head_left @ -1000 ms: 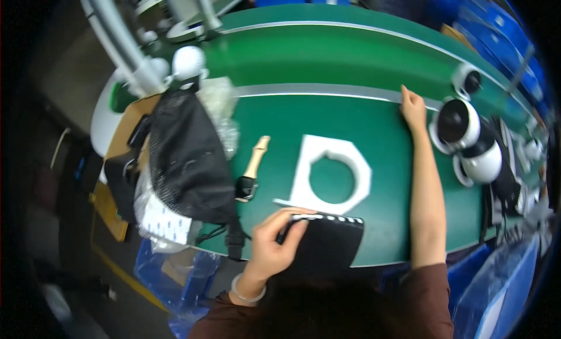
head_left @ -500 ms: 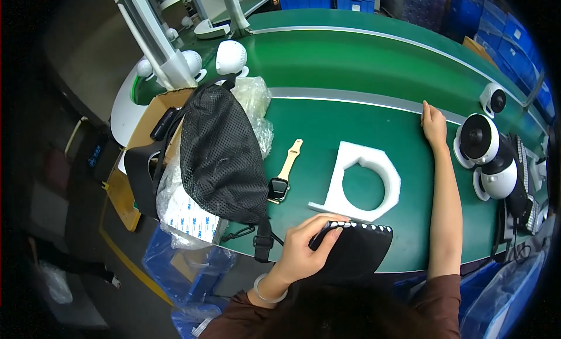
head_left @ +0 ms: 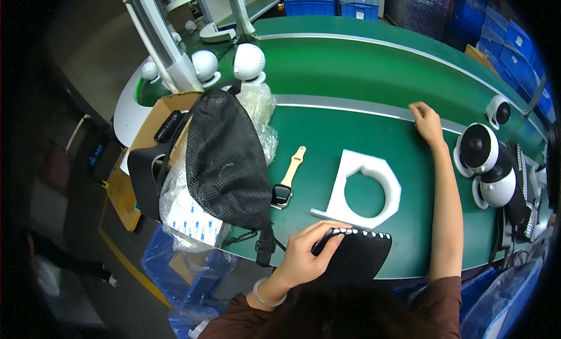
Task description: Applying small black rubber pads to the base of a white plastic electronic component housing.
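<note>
My left hand [head_left: 305, 258] is closed on the upper left edge of a black flat sheet-like piece [head_left: 356, 258] with a row of white dots along its top edge. Thumb and fingers pinch that edge, and the lower part is hidden by my head. My right hand [head_left: 429, 126] reaches out near the metal strip at the back of the green tabletop, its fingers curled; whether anything small sits in them I cannot make out. Just beyond the black piece lies a white foam block [head_left: 335, 190] with a large round hole. A smartwatch [head_left: 281, 194] with a cream strap lies left of it.
At left, a black mesh bag [head_left: 225, 158] rests against a cardboard box [head_left: 153, 127] and bubble wrap [head_left: 260, 114]. White-and-black cameras [head_left: 498, 187] and a keyboard [head_left: 530, 216] stand at right. Behind runs a green conveyor belt [head_left: 350, 70]; blue bins [head_left: 310, 6] stand farther off.
My right hand has shifted slightly left, its fingers now bent toward the left. The left hand keeps its hold on the black piece. The whole view has shifted a little.
</note>
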A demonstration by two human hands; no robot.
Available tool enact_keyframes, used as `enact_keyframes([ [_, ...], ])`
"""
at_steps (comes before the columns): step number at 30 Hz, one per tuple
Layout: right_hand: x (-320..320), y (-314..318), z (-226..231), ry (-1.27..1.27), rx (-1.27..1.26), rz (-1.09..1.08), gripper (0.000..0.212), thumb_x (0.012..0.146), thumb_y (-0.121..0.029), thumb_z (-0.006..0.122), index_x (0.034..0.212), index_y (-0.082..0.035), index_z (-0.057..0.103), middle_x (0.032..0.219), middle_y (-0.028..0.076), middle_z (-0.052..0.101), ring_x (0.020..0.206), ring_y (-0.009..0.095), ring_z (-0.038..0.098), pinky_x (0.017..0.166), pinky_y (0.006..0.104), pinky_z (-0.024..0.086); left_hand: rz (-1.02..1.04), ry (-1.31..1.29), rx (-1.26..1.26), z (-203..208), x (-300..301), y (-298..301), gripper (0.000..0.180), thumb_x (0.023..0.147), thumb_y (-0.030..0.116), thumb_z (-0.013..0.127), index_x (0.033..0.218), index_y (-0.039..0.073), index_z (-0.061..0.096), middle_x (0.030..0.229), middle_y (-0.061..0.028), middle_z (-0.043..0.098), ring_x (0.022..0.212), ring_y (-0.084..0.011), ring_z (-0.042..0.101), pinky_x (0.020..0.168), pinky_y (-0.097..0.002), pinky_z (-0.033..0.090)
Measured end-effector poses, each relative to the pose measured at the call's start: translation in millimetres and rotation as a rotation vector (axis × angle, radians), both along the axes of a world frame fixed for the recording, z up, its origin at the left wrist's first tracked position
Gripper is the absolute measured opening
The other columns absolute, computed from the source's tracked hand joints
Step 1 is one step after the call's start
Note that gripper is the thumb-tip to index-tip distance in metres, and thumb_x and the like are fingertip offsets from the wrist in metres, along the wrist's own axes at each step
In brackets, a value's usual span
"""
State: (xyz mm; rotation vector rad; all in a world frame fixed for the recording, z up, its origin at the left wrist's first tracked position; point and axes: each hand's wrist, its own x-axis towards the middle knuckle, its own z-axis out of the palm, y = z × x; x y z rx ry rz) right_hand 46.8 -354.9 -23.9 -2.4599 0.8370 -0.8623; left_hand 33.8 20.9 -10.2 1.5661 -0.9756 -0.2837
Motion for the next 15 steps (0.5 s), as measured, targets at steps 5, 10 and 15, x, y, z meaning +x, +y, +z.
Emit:
enact_keyframes([
  [5, 88.6, 103.1, 111.2, 0.348, -0.236, 0.485, 0.06, 0.071, -0.004, 0.047, 0.126, -0.026, 0.037, 0.083, 0.021, 0.058, 0.077, 0.034, 0.056, 0.072, 0.0411, 0.044, 0.039, 0.0, 0.005, -5.9, -0.8, 6.1, 0.015, 0.076, 0.001, 0.054, 0.09, -0.001, 0.059, 0.085, -0.0109, 0.061, 0.077, -0.0197, 0.06, 0.067, -0.0247, 0.045],
  [10, 155.7, 211.9, 166.9, 0.875, -0.32, 0.62, 0.029, 0.07, -0.019, 0.056, 0.098, -0.012, 0.061, 0.102, 0.011, 0.058, 0.093, 0.022, 0.056, 0.079, 0.0352, 0.044, 0.086, 0.13, 0.096, -2.0, -3.4, 10.4, 0.014, 0.078, 0.001, 0.053, 0.09, -0.002, 0.058, 0.083, -0.0111, 0.061, 0.076, -0.0158, 0.058, 0.066, -0.0242, 0.043],
  [15, 191.3, 242.8, 159.6, 0.67, 0.004, 0.952, 0.053, 0.071, -0.021, 0.051, 0.121, -0.004, 0.039, 0.104, 0.016, 0.057, 0.092, 0.026, 0.056, 0.081, 0.0371, 0.042, 0.057, 0.154, 0.07, -2.8, -5.0, 2.7, 0.014, 0.078, 0.001, 0.053, 0.09, -0.001, 0.059, 0.084, -0.0111, 0.061, 0.075, -0.0155, 0.058, 0.067, -0.0243, 0.043],
])
